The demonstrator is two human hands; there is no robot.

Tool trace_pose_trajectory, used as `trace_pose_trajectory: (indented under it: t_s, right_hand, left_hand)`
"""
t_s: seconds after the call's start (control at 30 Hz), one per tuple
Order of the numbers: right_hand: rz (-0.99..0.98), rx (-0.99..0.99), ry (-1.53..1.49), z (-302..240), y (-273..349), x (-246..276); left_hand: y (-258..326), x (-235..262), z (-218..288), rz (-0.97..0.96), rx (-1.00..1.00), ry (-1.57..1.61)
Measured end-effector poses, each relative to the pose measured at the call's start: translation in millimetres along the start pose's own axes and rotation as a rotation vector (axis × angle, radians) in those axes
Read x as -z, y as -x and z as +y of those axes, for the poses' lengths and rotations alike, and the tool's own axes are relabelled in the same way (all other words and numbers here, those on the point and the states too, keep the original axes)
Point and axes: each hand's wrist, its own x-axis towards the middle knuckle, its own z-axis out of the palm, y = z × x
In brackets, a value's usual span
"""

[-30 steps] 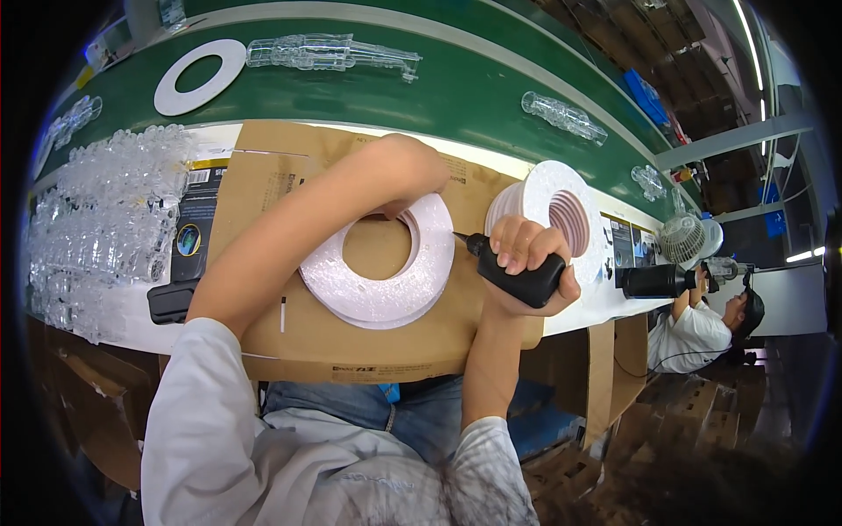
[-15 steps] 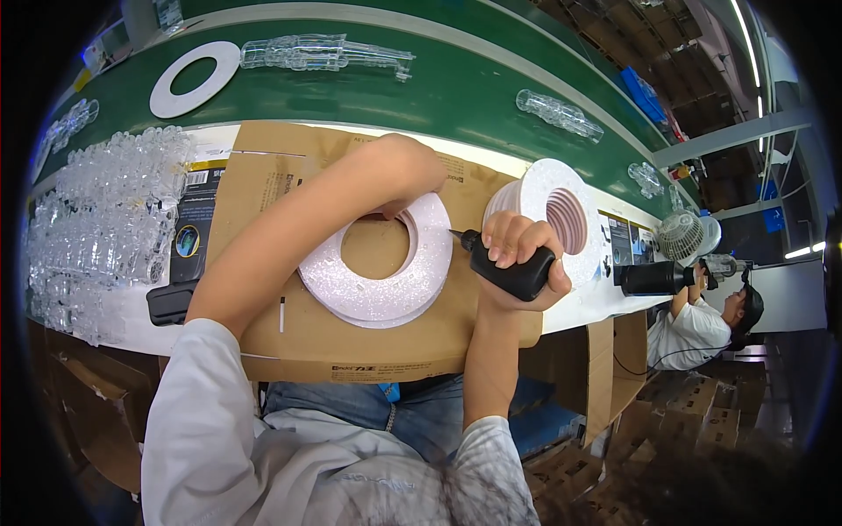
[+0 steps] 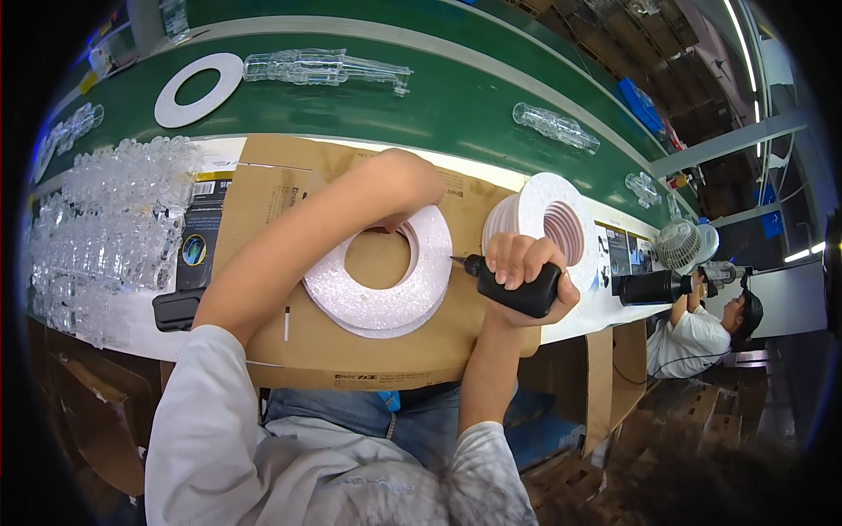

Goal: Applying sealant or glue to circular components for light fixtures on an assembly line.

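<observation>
A white speckled ring point(image 3: 421, 285) lies flat on a cardboard sheet before me, with another edge showing just beneath it. My left hand point(image 3: 410, 188) is bent over its far rim; a finger or thumb reaches into the hole and most fingertips are hidden. It appears closed on the ring. In my right hand point(image 3: 526, 263) is a black squeeze bottle point(image 3: 517, 287), fingers wrapped round it. The bottle's thin nozzle points left at the ring's right outer edge, touching or nearly so. A stack of similar white rings point(image 3: 529, 203) stands just beyond my right hand.
Clear plastic tube-like parts point(image 3: 114, 237) are heaped at the left, beside a black case point(image 3: 175, 309). The green conveyor point(image 3: 465, 88) carries a single ring point(image 3: 232, 79) and clear parts. At the right are a fan point(image 3: 680, 244), a black cylinder point(image 3: 649, 289) and a co-worker point(image 3: 706, 337).
The bottle's nozzle has moved slightly toward me along the ring's right edge. My left hand keeps its place on the far rim. The whole view has shifted a little.
</observation>
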Motion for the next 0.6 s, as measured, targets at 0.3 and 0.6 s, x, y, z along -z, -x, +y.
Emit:
trace_pose_trajectory:
  t_s: [0.3,0.6]
  right_hand:
    - [0.023,-0.025,0.011,1.1,-1.7,-0.4]
    - [0.012,-0.003,0.061,1.9,-2.5,-0.5]
  left_hand:
    - [-1.4,0.2,-2.6,-0.005,0.01,0.023]
    - [-3.3,-0.6,-4.0,-0.008,-0.002,0.033]
